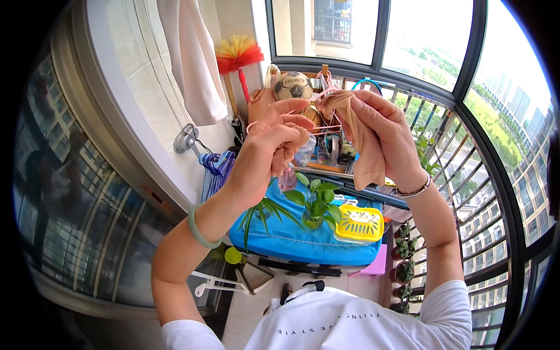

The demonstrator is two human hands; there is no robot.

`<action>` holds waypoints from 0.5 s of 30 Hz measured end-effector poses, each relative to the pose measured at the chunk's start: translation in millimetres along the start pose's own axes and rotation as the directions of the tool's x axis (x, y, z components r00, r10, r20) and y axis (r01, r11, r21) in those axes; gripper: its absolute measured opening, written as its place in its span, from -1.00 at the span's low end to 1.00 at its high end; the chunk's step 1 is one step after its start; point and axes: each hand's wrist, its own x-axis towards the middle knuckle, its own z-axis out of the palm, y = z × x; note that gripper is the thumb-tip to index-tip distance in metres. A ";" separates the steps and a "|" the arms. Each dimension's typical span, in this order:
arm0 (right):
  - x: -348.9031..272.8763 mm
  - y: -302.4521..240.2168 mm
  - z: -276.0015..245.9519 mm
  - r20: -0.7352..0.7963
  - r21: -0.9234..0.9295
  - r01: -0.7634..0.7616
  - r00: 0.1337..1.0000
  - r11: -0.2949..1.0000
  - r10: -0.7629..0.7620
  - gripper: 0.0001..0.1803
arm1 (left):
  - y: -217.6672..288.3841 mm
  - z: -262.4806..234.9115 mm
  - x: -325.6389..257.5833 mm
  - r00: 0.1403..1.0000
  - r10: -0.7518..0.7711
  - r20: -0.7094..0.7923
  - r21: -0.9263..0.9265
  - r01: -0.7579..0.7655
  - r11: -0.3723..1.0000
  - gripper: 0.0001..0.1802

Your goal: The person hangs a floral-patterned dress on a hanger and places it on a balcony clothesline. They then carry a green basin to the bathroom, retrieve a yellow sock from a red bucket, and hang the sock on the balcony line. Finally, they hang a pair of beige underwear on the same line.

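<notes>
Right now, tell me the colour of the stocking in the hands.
Tan; the stocking shows best in the head view.

Single head-worn fisheye view, looking down and forward from just above the person's raised hands (326,134), close on them, with the balcony table (303,239) farther below, the curved windows (431,35) ahead, and straight edges bowing toward the rim.

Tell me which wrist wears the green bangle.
The left wrist: a pale green bangle circles the forearm below the left hand. The right hand has a thin silver bracelet instead.
</notes>
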 end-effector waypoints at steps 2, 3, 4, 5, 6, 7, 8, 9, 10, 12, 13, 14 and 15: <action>-0.5 2.0 1.1 -0.006 0.001 0.014 1.000 1.000 -0.014 -0.71 | -0.6 6.1 4.3 0.999 0.005 -0.051 0.001 -0.005 1.000 -0.61; -0.8 1.7 2.1 0.012 -0.019 0.015 1.000 1.000 -0.014 -0.71 | -1.0 8.1 7.5 0.997 0.007 -0.075 0.000 -0.007 1.000 -0.64; -1.0 0.3 5.2 0.035 -0.036 0.016 0.999 0.999 -0.014 -0.70 | -1.4 5.9 9.7 0.999 -0.013 -0.040 -0.002 0.012 1.000 -0.67; -1.2 -0.7 6.8 0.058 -0.054 0.017 0.998 0.998 -0.014 -0.69 | -3.3 1.6 13.5 0.999 -0.033 -0.005 -0.005 0.033 0.999 -0.70; -1.6 -1.1 6.1 0.066 -0.106 -0.001 0.998 0.994 0.008 -0.68 | -2.9 -1.9 16.0 0.998 -0.053 0.031 -0.007 0.053 0.999 -0.71; -2.4 -2.7 2.9 0.069 -0.160 -0.015 0.997 0.987 0.026 -0.67 | 0.4 -2.9 18.2 1.000 0.010 -0.010 -0.079 -0.011 0.997 -0.76; -3.4 -4.9 -0.4 0.071 -0.214 -0.029 0.996 0.976 0.045 -0.66 | 5.0 -4.4 19.4 0.996 0.070 -0.057 -0.147 -0.078 0.986 -0.80; -4.8 -8.8 -3.9 0.127 -0.274 -0.064 0.987 0.960 0.102 -0.64 | 10.5 -7.0 20.0 0.986 0.126 -0.107 -0.212 -0.147 0.966 -0.83; -6.1 -11.6 -9.8 0.176 -0.333 -0.100 0.970 0.938 0.166 -0.63 | 15.1 -14.7 21.1 0.970 0.160 -0.185 -0.211 -0.198 0.957 -0.83; -8.9 -12.9 -25.9 0.227 -0.592 -0.002 0.959 0.806 0.169 -0.61 | 24.3 -25.0 18.9 0.935 0.254 -0.248 -0.119 -0.290 0.950 -0.81; -9.4 -10.1 -34.8 0.230 -0.632 0.041 0.964 0.774 0.137 -0.62 | 29.1 -23.5 15.8 0.899 0.280 -0.337 -0.050 -0.314 0.948 -0.80; -10.1 -7.9 -42.9 0.235 -0.669 0.082 0.966 0.739 0.105 -0.63 | 29.1 -23.5 15.4 0.869 0.320 -0.378 0.012 -0.341 0.940 -0.80; -11.6 -7.8 -48.4 0.241 -0.704 0.123 0.968 0.699 0.073 -0.64 | 28.9 -23.3 15.3 0.835 0.360 -0.417 0.075 -0.364 0.929 -0.79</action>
